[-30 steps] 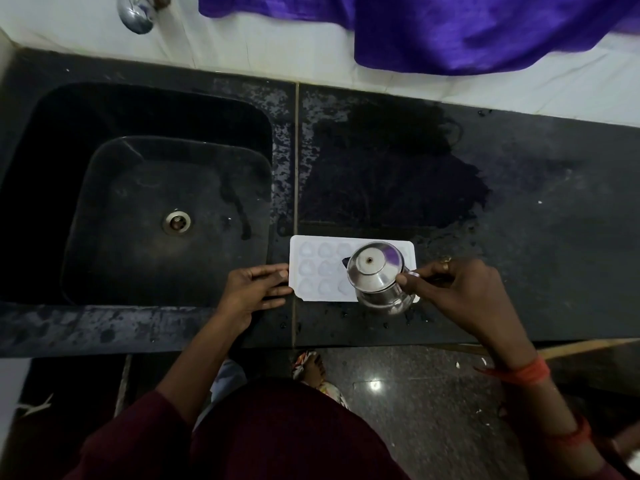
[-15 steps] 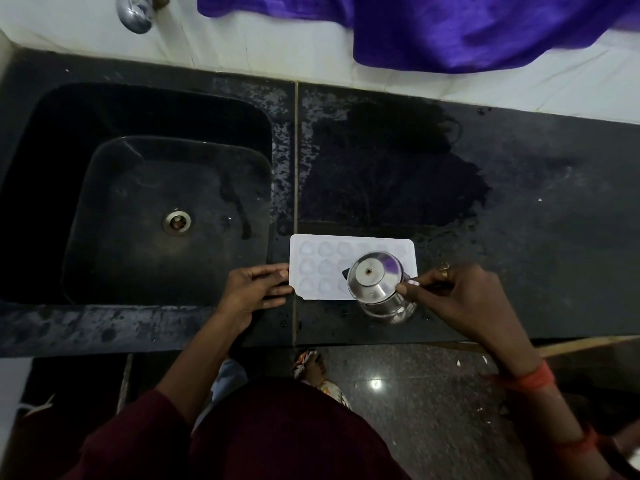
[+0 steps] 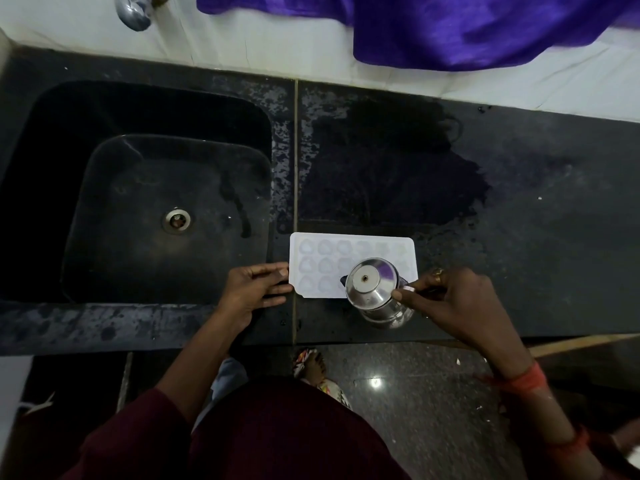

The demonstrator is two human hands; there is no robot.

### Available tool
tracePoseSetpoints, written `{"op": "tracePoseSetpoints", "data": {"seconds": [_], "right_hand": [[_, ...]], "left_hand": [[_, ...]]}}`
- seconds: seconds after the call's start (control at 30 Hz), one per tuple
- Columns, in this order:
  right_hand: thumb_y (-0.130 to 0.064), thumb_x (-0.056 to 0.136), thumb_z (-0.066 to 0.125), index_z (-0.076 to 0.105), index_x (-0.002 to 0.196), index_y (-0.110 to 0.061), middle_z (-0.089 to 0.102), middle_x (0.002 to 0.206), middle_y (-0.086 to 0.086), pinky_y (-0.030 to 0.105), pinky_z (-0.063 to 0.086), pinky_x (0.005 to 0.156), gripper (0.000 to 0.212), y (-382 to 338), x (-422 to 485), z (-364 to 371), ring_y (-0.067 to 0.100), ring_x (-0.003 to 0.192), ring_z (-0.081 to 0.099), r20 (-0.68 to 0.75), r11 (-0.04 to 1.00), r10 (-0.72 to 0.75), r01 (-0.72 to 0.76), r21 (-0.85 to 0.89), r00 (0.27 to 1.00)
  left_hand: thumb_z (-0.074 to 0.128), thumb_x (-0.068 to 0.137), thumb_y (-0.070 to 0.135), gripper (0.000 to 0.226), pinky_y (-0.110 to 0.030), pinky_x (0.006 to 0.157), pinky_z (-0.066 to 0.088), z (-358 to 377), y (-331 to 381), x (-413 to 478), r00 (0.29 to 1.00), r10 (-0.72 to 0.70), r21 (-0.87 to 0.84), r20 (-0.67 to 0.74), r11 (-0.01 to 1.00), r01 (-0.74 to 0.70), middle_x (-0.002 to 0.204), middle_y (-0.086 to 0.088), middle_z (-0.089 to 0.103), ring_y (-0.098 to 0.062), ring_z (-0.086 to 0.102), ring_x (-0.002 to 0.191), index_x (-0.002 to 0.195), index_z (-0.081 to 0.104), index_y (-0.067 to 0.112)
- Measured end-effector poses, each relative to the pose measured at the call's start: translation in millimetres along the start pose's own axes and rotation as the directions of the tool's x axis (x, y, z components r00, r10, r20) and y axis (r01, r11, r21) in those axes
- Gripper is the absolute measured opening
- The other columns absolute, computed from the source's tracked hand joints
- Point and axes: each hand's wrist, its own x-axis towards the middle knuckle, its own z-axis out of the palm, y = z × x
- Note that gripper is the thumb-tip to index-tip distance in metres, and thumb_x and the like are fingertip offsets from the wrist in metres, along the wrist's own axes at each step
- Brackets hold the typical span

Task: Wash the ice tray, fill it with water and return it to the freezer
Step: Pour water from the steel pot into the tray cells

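A white ice tray (image 3: 322,252) with rows of small moulds lies flat on the black counter (image 3: 519,209), just right of the sink and close to the front edge. My left hand (image 3: 254,289) rests on the counter with its fingertips pressed against the tray's left edge. My right hand (image 3: 450,299) grips the handle of a lidded steel jug (image 3: 372,289), which is tipped left, spout over the tray's front right moulds. The jug hides that corner of the tray. Whether water is flowing I cannot tell.
A deep black sink (image 3: 114,220) with a round drain (image 3: 177,219) fills the left side, a chrome tap (image 3: 133,10) above it. Purple cloth (image 3: 467,29) hangs over the white back wall. A wet patch (image 3: 391,174) darkens the counter behind the tray. Glossy floor lies below.
The jug has shifted slightly toward the front edge and leftward over the tray in my right hand. My left hand and the tray have stayed put.
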Motion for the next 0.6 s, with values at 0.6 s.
{"op": "tracePoseSetpoints", "data": {"seconds": [0.6], "right_hand": [[-0.049, 0.070, 0.082, 0.081, 0.079, -0.025, 0.075, 0.076, -0.013, 0.000, 0.040, 0.061, 0.026, -0.8, -1.4, 2.8, -0.024, 0.062, 0.055, 0.001, 1.000, -0.015, 0.015, -0.011, 1.000]], "left_hand": [[0.069, 0.092, 0.010, 0.022, -0.025, 0.067, 0.060, 0.1, -1.5, -2.2, 1.000, 0.014, 0.003, -0.004, 1.000, -0.014, 0.102, -0.012, 0.076, -0.012, 0.076, 0.076, 0.113, 0.073, 0.006]]}}
